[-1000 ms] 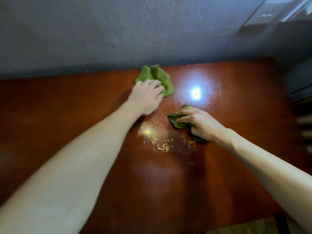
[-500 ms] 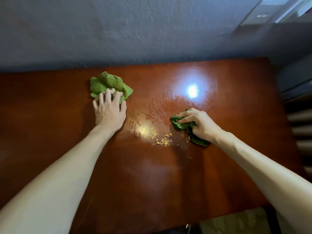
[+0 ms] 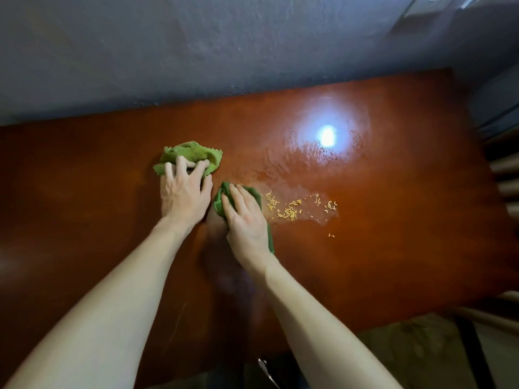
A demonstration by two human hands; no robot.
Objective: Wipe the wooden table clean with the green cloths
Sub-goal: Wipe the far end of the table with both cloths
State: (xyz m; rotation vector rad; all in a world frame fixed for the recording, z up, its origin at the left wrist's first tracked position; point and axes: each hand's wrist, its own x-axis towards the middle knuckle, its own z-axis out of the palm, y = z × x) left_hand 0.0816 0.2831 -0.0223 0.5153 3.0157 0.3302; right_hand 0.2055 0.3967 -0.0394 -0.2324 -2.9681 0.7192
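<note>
A light green cloth lies bunched on the glossy wooden table, left of centre. My left hand presses down on its near edge with spread fingers. Just to the right, my right hand lies flat with straight fingers on a darker green cloth, which mostly hides under the palm. The two hands almost touch. Several yellow crumbs are scattered to the right of my right hand, on a wet streak.
A grey wall runs along the table's far edge. A bright light reflection shines on the wet surface at the back right. Railing-like bars stand past the right edge. A patterned floor shows below the near right corner.
My right hand has slid its cloth from the right of the crumbs to their left, beside my left hand. My left hand swept left earlier and stays on its cloth.
</note>
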